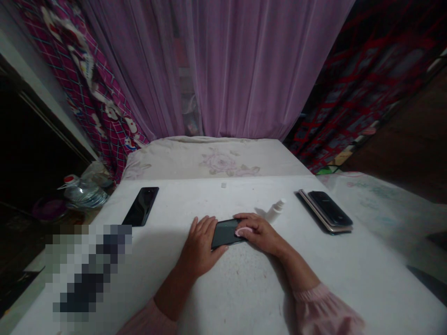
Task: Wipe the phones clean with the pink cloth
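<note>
A black phone point(225, 231) lies flat on the white table point(244, 288) just in front of me. My left hand point(199, 246) rests flat beside its left edge, fingers stretched out, thumb against the phone's near edge. My right hand point(256, 231) lies over the phone's right end, fingers curled on a small pink thing point(243, 231) pressed to the screen; what it is I cannot make out. A small white spray bottle point(275, 210) lies on its side just beyond my right hand.
Another black phone point(141, 206) lies at the left of the table. A stack of two phones point(326, 211) sits at the right. A plastic water bottle point(82, 192) stands off the table's left edge. Purple curtains point(237, 70) hang behind a floral mattress point(213, 160).
</note>
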### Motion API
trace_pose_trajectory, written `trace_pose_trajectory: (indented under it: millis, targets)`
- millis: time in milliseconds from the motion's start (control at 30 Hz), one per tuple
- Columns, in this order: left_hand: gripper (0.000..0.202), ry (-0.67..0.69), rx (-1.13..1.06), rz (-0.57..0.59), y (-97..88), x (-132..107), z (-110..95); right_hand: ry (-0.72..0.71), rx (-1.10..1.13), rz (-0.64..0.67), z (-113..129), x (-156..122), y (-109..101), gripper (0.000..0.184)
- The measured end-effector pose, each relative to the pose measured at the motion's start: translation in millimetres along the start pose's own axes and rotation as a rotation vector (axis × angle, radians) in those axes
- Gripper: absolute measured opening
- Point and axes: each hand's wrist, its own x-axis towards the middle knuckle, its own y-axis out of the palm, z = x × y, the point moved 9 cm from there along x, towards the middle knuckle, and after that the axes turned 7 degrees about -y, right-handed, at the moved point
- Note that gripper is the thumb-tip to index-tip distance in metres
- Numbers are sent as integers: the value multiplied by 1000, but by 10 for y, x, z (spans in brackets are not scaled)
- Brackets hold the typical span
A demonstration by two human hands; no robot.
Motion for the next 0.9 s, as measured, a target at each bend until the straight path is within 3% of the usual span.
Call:
trace_pose_trajectory:
  millis: [267, 600, 900]
  targets:
    - [59, 9, 6, -5, -16, 3, -15, 55, -120, -182, -7, 53, -15, 19]
    - [60, 14, 1, 22, -13, 10, -23, 103, -156, -186, -43, 43, -22, 21]
    - [62, 2, 14, 40, -2, 7, -23, -41, -15, -78, 24, 33, -36, 21]
